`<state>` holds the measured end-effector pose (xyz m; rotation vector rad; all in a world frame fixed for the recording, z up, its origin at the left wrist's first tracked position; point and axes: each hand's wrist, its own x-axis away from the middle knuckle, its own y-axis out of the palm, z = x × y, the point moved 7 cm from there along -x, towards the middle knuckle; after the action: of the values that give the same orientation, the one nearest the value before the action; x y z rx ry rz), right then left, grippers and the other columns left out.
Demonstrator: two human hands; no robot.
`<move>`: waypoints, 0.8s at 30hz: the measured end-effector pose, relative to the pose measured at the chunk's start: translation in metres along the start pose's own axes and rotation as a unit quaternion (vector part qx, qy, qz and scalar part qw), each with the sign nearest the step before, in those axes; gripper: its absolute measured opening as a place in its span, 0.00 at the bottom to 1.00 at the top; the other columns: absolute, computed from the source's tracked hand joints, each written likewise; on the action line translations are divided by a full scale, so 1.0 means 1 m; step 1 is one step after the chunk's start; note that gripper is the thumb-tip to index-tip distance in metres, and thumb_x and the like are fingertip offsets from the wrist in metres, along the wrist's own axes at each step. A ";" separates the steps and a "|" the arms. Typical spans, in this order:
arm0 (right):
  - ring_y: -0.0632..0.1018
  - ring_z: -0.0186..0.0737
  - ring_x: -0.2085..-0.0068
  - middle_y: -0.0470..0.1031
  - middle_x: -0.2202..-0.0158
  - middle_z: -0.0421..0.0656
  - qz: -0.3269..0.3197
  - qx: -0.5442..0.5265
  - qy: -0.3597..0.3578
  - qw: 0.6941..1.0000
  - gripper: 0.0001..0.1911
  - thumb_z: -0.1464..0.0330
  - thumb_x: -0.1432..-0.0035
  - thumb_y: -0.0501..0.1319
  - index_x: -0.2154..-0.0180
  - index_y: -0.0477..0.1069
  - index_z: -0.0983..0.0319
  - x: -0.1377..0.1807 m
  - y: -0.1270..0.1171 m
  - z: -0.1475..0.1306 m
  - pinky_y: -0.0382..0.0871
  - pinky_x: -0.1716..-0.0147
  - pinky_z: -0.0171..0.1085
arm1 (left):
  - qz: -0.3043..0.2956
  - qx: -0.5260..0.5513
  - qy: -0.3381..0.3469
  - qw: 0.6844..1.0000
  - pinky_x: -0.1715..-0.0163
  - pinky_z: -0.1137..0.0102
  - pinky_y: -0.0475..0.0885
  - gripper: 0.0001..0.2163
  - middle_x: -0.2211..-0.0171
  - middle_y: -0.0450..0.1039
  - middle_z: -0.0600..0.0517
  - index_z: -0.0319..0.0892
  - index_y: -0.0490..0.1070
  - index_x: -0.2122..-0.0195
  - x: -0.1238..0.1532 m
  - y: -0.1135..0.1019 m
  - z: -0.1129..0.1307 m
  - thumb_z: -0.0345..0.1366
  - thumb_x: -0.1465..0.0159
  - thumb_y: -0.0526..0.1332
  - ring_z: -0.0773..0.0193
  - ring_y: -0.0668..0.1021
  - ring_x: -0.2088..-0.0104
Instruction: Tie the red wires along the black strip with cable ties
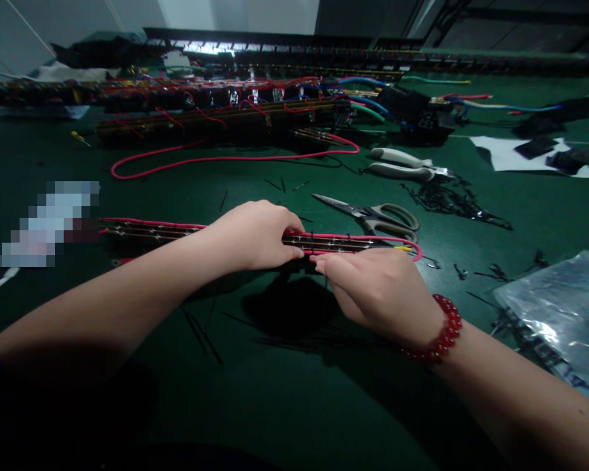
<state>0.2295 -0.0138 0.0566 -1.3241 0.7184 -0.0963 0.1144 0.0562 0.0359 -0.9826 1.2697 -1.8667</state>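
A long, narrow black circuit-board assembly (150,237) lies crosswise on the green table, with a red wire (380,239) running along its edges and bending back at the right end. Dark ties cross the wire near the middle. My left hand (255,234) is closed over the assembly from above, thumb at the near edge and fingers on the far side. At the near edge, just right of that thumb, my right hand (385,284) pinches with its fingertips; whatever is between them is too small to make out. Grey-handled scissors (368,214) lie right behind the assembly.
White-handled cutting pliers (405,163) lie beyond the scissors, near a heap of black cable-tie bits (464,201). A loose red wire loop (216,159) and long wired assemblies (216,124) stretch across the back. A clear plastic bag (564,314) sits at right; a blurred-out object (49,226) at left.
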 end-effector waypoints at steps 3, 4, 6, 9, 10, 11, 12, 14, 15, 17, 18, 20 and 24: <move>0.73 0.36 0.78 0.75 0.78 0.41 0.015 0.010 0.025 1.000 0.10 0.76 0.40 0.54 0.72 0.70 0.63 0.001 0.000 0.004 0.54 0.78 0.38 | -0.003 0.002 -0.002 1.000 0.61 0.67 0.72 0.17 0.58 0.81 0.53 0.54 0.78 0.51 0.000 0.000 0.000 0.48 0.39 0.60 0.56 0.80 0.57; 0.73 0.36 0.78 0.76 0.77 0.42 0.016 0.011 0.035 0.999 0.09 0.75 0.41 0.54 0.71 0.70 0.63 0.001 0.001 0.005 0.54 0.78 0.38 | -0.004 0.001 -0.002 1.000 0.61 0.67 0.72 0.17 0.58 0.81 0.53 0.54 0.78 0.51 0.001 0.000 0.001 0.48 0.39 0.60 0.55 0.80 0.57; 0.74 0.37 0.78 0.77 0.76 0.43 0.013 0.011 0.053 0.998 0.09 0.75 0.40 0.54 0.70 0.71 0.63 0.003 0.002 0.007 0.54 0.79 0.37 | -0.005 -0.002 -0.001 1.000 0.61 0.67 0.72 0.17 0.58 0.81 0.52 0.54 0.77 0.51 0.001 0.000 0.001 0.49 0.39 0.59 0.55 0.80 0.57; 0.75 0.37 0.78 0.78 0.75 0.43 0.005 0.012 0.063 0.998 0.09 0.74 0.40 0.54 0.69 0.71 0.63 0.004 0.004 0.008 0.54 0.79 0.37 | -0.006 -0.002 0.000 1.000 0.61 0.67 0.72 0.17 0.58 0.81 0.52 0.53 0.77 0.51 0.001 0.000 0.001 0.49 0.39 0.59 0.55 0.81 0.57; 0.75 0.37 0.78 0.78 0.75 0.43 0.004 0.015 0.061 0.998 0.10 0.74 0.40 0.53 0.69 0.72 0.63 0.004 0.004 0.008 0.54 0.79 0.37 | -0.006 -0.001 0.001 1.000 0.61 0.66 0.72 0.17 0.58 0.81 0.52 0.53 0.77 0.51 0.001 0.000 0.001 0.49 0.39 0.59 0.55 0.81 0.57; 0.75 0.37 0.78 0.78 0.76 0.43 0.004 0.018 0.058 0.998 0.10 0.74 0.40 0.53 0.69 0.72 0.63 0.004 0.004 0.007 0.54 0.79 0.37 | -0.005 0.000 0.001 1.000 0.61 0.66 0.72 0.17 0.58 0.81 0.52 0.54 0.77 0.51 0.001 -0.001 0.001 0.49 0.39 0.59 0.55 0.81 0.57; 0.75 0.37 0.78 0.78 0.76 0.43 0.005 0.020 0.054 0.998 0.10 0.75 0.40 0.53 0.69 0.72 0.63 0.004 0.003 0.007 0.54 0.79 0.37 | -0.004 0.000 0.002 1.000 0.61 0.66 0.72 0.17 0.58 0.81 0.52 0.54 0.77 0.51 0.001 -0.001 0.001 0.49 0.39 0.59 0.54 0.81 0.58; 0.75 0.37 0.78 0.78 0.76 0.43 0.007 0.022 0.048 0.999 0.10 0.75 0.40 0.53 0.69 0.72 0.63 0.004 0.002 0.006 0.54 0.79 0.37 | -0.002 -0.001 0.002 1.000 0.61 0.66 0.72 0.17 0.58 0.81 0.52 0.53 0.77 0.51 0.001 -0.001 0.001 0.49 0.39 0.59 0.54 0.81 0.57; 0.75 0.37 0.78 0.78 0.76 0.43 0.006 0.020 0.044 0.999 0.10 0.75 0.40 0.53 0.69 0.72 0.63 0.004 0.002 0.006 0.54 0.79 0.37 | -0.002 -0.002 0.003 1.000 0.61 0.66 0.72 0.17 0.58 0.81 0.51 0.53 0.77 0.51 0.001 0.000 0.001 0.49 0.39 0.59 0.54 0.81 0.57; 0.75 0.37 0.78 0.78 0.75 0.43 0.002 0.008 0.039 0.999 0.11 0.74 0.39 0.53 0.69 0.72 0.64 0.003 0.002 0.006 0.55 0.79 0.37 | -0.002 -0.003 0.008 1.000 0.61 0.66 0.72 0.18 0.58 0.81 0.51 0.52 0.77 0.51 0.001 0.000 0.001 0.49 0.39 0.58 0.54 0.81 0.57; 0.75 0.37 0.77 0.78 0.75 0.43 -0.002 -0.004 0.040 0.999 0.11 0.73 0.38 0.53 0.68 0.72 0.64 0.003 0.002 0.006 0.56 0.78 0.37 | -0.001 -0.004 0.010 1.000 0.60 0.65 0.72 0.18 0.58 0.81 0.51 0.52 0.77 0.51 0.001 0.000 0.001 0.49 0.39 0.58 0.53 0.81 0.56; 0.76 0.37 0.75 0.78 0.74 0.43 0.002 -0.043 0.046 0.998 0.11 0.69 0.35 0.54 0.67 0.73 0.64 0.002 0.002 0.008 0.60 0.77 0.37 | -0.001 -0.002 0.011 1.000 0.60 0.65 0.72 0.18 0.57 0.81 0.51 0.52 0.77 0.51 0.001 0.001 0.001 0.49 0.39 0.58 0.53 0.80 0.56; 0.78 0.41 0.68 0.79 0.67 0.47 0.052 -0.134 0.080 0.986 0.11 0.65 0.35 0.54 0.61 0.72 0.64 0.002 -0.002 0.018 0.68 0.69 0.38 | 0.001 0.010 0.011 1.000 0.61 0.65 0.72 0.18 0.58 0.81 0.52 0.53 0.78 0.52 0.002 -0.001 0.001 0.49 0.38 0.56 0.53 0.81 0.57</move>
<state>0.2412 0.0002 0.0590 -1.5447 0.9602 -0.0220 0.1148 0.0545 0.0371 -0.9532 1.2627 -1.8885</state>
